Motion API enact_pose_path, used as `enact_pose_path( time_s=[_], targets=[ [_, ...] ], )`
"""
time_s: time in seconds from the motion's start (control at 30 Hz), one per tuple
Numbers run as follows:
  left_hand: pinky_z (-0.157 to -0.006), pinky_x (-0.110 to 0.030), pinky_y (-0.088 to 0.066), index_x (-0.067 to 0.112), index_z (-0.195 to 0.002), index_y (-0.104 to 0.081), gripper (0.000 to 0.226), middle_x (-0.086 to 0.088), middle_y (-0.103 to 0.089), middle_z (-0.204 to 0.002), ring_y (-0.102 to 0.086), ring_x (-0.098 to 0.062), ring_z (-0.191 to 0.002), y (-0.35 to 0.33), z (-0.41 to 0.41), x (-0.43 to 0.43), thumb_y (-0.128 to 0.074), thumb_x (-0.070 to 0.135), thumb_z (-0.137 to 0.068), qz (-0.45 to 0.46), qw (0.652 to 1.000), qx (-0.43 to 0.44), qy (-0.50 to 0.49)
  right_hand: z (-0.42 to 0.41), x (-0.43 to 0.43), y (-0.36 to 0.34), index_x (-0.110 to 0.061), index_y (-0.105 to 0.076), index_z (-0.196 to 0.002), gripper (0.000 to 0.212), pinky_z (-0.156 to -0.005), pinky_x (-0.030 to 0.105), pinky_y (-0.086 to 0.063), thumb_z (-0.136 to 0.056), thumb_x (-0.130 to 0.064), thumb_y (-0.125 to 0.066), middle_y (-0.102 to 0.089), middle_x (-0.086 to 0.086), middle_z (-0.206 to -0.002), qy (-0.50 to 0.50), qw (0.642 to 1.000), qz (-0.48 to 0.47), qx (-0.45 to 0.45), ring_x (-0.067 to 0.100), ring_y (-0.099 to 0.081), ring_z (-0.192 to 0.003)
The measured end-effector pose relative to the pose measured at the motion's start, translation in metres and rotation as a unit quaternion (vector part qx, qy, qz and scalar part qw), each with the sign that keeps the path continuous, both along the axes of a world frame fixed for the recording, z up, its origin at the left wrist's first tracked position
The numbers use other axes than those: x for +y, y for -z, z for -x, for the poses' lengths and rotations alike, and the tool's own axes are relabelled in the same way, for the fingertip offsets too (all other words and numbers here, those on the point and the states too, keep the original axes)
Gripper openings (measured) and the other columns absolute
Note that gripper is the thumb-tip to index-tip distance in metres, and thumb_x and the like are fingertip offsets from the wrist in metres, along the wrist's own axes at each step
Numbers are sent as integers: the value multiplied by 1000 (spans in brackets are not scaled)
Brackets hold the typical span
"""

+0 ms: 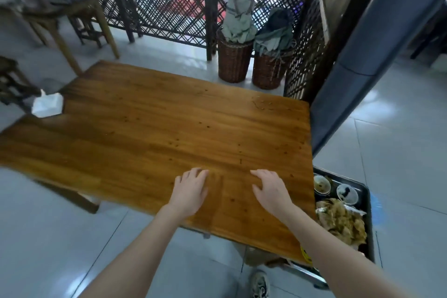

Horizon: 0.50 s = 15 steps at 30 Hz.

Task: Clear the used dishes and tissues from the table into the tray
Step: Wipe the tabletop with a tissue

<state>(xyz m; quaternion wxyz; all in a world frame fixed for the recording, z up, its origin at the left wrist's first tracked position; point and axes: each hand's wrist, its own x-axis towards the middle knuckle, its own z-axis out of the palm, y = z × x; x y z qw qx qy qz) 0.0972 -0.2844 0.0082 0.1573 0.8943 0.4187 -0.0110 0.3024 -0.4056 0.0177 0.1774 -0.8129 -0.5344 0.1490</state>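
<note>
My left hand and my right hand rest palm down, side by side, on the near edge of the wooden table; neither holds anything. A white tissue box sits at the table's far left edge. To the right, below table height, a dark tray holds two small bowls and a heap of food scraps and crumpled tissues. Small crumbs lie near the table's far right corner.
Two wicker baskets with green cloth stand behind the table against a dark lattice screen. A blue pillar rises at the right. Wooden stools stand at the far left. My shoe shows on the tiled floor.
</note>
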Motion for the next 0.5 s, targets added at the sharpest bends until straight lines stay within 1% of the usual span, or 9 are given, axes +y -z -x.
enact_pose_path(
  time_s=[0.1,0.27,0.37,0.5],
  targets=[
    [-108,-42,-31,28,-142,-32,47,2,-34,-147,-34,-23,-134,-4,40,9,-46,33,-98,1,999,0,-47,35,26,2,-19,-51,-134,40,-106,31,-34,-94,-18,-52,-53,-1,-135,-25,1000,6,-4,18,-44,-127],
    [-111,-41,-28,29,-144,-30,47,3,-32,-150,-31,-20,-137,-12,100,26,-42,37,-99,7,993,9,-114,82,66,2,-25,-51,-134,41,-106,29,-35,-93,-19,-56,-54,-6,-134,-63,998,8,-11,13,-45,-126],
    [-113,-43,-24,29,-146,-27,49,3,-29,-152,-27,-20,-140,-12,135,39,-40,38,-100,14,987,13,-158,108,94,3,-27,-49,-135,42,-108,28,-34,-93,-21,-57,-51,-8,-136,-83,996,20,-4,11,-42,-128],
    [-115,-45,-21,29,-149,-20,54,2,-25,-154,-25,-22,-141,-7,177,60,-40,38,-99,29,974,-4,-226,141,135,7,-27,-47,-136,42,-111,29,-32,-95,-21,-54,-49,-8,-138,-122,992,37,3,10,-39,-130]
  ],
)
